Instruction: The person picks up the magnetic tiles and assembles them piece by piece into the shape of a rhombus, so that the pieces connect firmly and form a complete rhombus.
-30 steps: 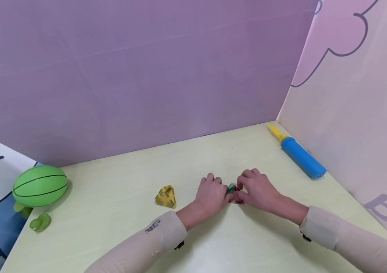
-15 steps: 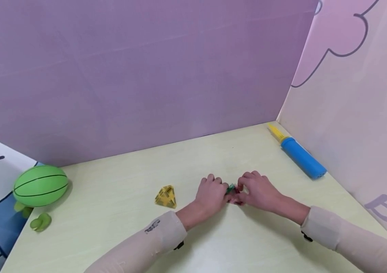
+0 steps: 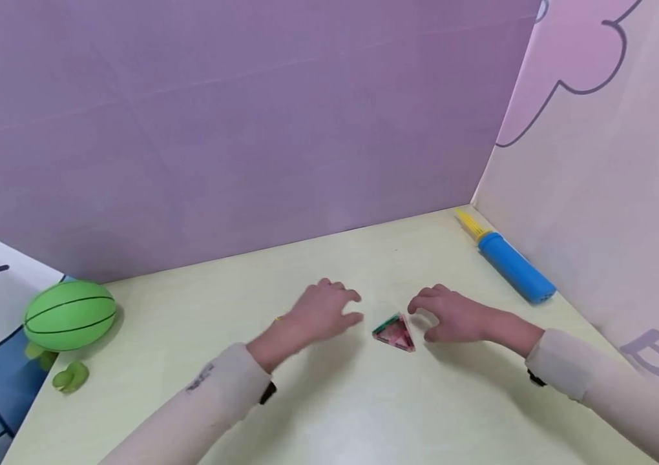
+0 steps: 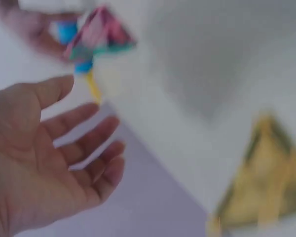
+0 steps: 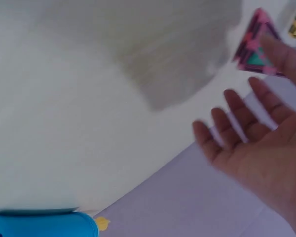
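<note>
A small pyramid of pink and green magnetic tiles (image 3: 395,332) stands on the table between my hands. My left hand (image 3: 319,314) is off to its left, fingers spread and holding nothing. Close on the pyramid's right is my right hand (image 3: 451,315), its fingers loosely bent and apart from it. Behind the left hand, the yellow magnetic-tile shape (image 4: 261,177) is almost wholly hidden in the head view. The left wrist view shows it large but blurred. In the right wrist view the thumb partly covers the pink and green pyramid (image 5: 245,47).
A blue hand pump (image 3: 515,267) with a yellow nozzle lies at the table's right edge. To the far left are a green striped balloon (image 3: 70,316) and a small green twisted piece (image 3: 70,377). A purple wall (image 3: 236,129) rises behind the table.
Both hands have let go of the pink and green pyramid. The left hand has moved left, over the yellow shape; the right has shifted slightly right. The pyramid now shows fully.
</note>
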Tool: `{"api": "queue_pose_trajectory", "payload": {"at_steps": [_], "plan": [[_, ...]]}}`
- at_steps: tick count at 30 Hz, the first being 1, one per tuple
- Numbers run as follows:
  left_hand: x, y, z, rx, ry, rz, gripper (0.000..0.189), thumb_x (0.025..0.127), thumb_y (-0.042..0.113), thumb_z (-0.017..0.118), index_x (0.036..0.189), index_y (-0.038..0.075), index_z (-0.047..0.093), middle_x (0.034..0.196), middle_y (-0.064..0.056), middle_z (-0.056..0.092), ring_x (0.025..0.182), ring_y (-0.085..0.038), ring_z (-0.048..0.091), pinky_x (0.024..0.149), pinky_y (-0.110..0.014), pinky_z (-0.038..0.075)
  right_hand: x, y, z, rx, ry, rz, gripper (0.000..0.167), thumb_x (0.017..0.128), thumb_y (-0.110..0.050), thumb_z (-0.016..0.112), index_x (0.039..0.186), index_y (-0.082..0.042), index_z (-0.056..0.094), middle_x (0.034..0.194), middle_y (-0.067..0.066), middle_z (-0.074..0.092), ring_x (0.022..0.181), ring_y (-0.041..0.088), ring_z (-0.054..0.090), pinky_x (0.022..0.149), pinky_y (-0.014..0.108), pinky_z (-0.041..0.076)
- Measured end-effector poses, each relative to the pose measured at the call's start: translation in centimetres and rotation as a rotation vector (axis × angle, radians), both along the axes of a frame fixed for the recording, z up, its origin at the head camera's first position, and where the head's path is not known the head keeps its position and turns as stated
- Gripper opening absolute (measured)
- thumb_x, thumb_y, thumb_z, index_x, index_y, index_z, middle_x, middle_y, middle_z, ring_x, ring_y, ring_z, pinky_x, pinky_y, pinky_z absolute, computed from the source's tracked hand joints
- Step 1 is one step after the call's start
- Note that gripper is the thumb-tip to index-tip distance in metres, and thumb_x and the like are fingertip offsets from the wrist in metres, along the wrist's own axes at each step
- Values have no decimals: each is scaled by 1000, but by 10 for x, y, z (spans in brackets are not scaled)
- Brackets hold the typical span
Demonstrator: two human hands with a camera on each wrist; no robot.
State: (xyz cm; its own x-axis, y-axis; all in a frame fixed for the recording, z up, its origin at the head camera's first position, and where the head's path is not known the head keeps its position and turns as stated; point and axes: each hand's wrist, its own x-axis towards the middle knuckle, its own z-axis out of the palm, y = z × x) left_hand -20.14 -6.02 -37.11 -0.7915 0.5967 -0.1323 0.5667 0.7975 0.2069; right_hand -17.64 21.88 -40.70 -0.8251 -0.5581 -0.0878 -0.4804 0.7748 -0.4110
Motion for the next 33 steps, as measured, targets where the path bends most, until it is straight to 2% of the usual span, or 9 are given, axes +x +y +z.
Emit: {"api": "queue_pose_trajectory", "payload": {"at_steps": [2, 5, 8, 11, 16, 21, 26, 28, 33], "plan": [[-8, -20, 12, 37, -68, 2, 41, 100, 41, 59, 134, 18, 63, 128, -6, 67, 120, -27, 60, 101, -46, 49, -5, 1, -3, 5, -19, 54, 48, 80, -11, 78, 126, -11, 63, 128, 6, 62, 119, 31, 52, 96, 50, 49], [-18, -50, 26, 90, -186, 28, 42, 102, 38, 57, 138, 17, 60, 128, -7, 67, 119, -25, 62, 101, -45, 50, -11, 0, -5, 14, -48, 84, 56, 81, -10, 78, 134, -11, 60, 135, 7, 60, 125, 32, 49, 100, 52, 48], [-24, -80, 31, 107, -242, 75, 43, 103, 38, 55, 141, 17, 56, 130, -7, 65, 122, -26, 61, 103, -47, 49, -15, -3, -7, -9, -100, 84, 63, 81, -9, 77, 140, -11, 56, 140, 7, 57, 130, 33, 45, 102, 53, 47], [-27, -107, 28, 104, -257, 116, 46, 103, 37, 56, 144, 17, 53, 134, -8, 63, 126, -28, 58, 105, -50, 46, -17, -5, -7, -37, -162, 81, 66, 82, -6, 77, 143, -13, 54, 142, 4, 56, 131, 31, 43, 102, 51, 47], [-27, -140, 14, 116, -317, 120, 54, 99, 33, 64, 147, 12, 49, 138, -16, 60, 129, -36, 55, 105, -53, 45, -17, -7, -9, -38, -144, 137, 64, 81, -8, 81, 140, -12, 58, 134, 0, 62, 125, 27, 46, 99, 47, 47], [-22, -152, -11, 127, -374, 148, 67, 94, 41, 70, 148, 9, 47, 134, -16, 60, 124, -34, 57, 102, -52, 47, -15, -9, -10, -25, -69, 172, 61, 78, -18, 85, 135, -14, 62, 127, -3, 63, 120, 25, 47, 96, 45, 47], [-15, -151, -35, 154, -326, 184, 71, 89, 47, 74, 144, 7, 52, 121, -8, 64, 112, -24, 60, 96, -46, 49, -13, -11, -16, -38, 33, 194, 51, 79, -21, 84, 126, -17, 66, 118, -5, 65, 112, 20, 50, 91, 39, 46], [-13, -149, -42, 168, -295, 173, 68, 88, 45, 75, 140, 5, 56, 114, -6, 64, 104, -20, 60, 91, -43, 50, -13, -13, -19, -49, 82, 200, 48, 79, -22, 84, 123, -16, 68, 113, -5, 66, 107, 19, 51, 87, 37, 46], [-10, -147, -52, 176, -245, 154, 61, 87, 43, 76, 132, 5, 62, 102, -1, 60, 87, -13, 52, 78, -34, 46, -12, -17, -24, -61, 126, 179, 47, 79, -27, 85, 121, -14, 69, 106, -7, 65, 99, 15, 50, 79, 31, 44]]}}
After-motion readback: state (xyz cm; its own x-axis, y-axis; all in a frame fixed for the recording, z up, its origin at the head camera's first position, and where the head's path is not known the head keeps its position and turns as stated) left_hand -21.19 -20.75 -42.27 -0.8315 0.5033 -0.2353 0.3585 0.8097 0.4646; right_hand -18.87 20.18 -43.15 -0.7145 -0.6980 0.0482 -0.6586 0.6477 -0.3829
